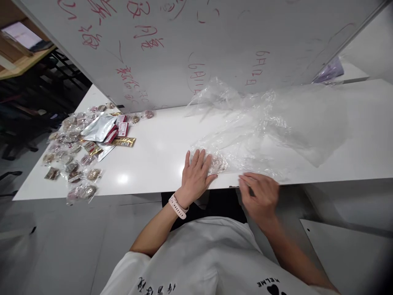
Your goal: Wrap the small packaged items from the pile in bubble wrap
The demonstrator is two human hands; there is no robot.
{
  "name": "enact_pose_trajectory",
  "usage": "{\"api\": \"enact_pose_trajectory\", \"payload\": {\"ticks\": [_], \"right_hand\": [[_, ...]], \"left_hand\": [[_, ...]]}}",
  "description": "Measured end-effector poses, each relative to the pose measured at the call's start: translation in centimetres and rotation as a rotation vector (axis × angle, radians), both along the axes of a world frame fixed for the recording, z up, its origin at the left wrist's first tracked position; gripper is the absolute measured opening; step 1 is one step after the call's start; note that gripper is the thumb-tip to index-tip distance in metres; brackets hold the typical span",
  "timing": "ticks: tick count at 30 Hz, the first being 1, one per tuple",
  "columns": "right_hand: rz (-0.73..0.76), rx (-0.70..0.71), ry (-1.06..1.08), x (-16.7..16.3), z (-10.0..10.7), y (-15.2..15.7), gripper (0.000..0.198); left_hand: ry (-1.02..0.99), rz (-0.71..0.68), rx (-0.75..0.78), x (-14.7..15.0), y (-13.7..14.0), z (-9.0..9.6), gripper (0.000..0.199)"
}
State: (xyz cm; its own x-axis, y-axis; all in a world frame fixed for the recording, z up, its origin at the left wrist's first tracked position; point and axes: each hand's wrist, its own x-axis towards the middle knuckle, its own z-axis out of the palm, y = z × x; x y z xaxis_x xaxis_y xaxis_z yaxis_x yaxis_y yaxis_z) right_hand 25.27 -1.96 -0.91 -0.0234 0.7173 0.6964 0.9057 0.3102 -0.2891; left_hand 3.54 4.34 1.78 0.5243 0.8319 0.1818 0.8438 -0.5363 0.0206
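Note:
A large clear plastic sheet or bag point(245, 135) lies crumpled over the white table, reaching to its front edge. My left hand point(196, 174) rests flat on the near left end of this plastic, fingers spread. Beside its thumb is a bunched, shiny part of the plastic; whether anything is wrapped inside cannot be made out. My right hand point(260, 196) is at the table's front edge, slightly blurred, with curled fingers and its fingertips by the plastic's near border. What those fingers hold, if anything, is hidden.
Many small wrapped packets point(72, 167) cover the table's left end, with a silver pouch point(100, 128), red-and-white boxes point(123, 129) and a gold sachet point(124, 141). A whiteboard point(172, 53) with red writing stands behind. The white table point(156, 164) ends just before my body.

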Motion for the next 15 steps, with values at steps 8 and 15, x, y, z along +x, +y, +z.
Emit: {"api": "enact_pose_trajectory", "payload": {"ticks": [8,15], "right_hand": [[-0.108,-0.217,-0.091,0.2,0.3,1.2,0.038],[0.449,-0.365,-0.075,-4.8,2.0,5.6,0.037]], "left_hand": [[-0.042,0.014,0.019,0.7,0.3,-0.2,0.055],[-0.282,-0.047,0.027,-0.8,-1.5,-1.0,0.037]]}}
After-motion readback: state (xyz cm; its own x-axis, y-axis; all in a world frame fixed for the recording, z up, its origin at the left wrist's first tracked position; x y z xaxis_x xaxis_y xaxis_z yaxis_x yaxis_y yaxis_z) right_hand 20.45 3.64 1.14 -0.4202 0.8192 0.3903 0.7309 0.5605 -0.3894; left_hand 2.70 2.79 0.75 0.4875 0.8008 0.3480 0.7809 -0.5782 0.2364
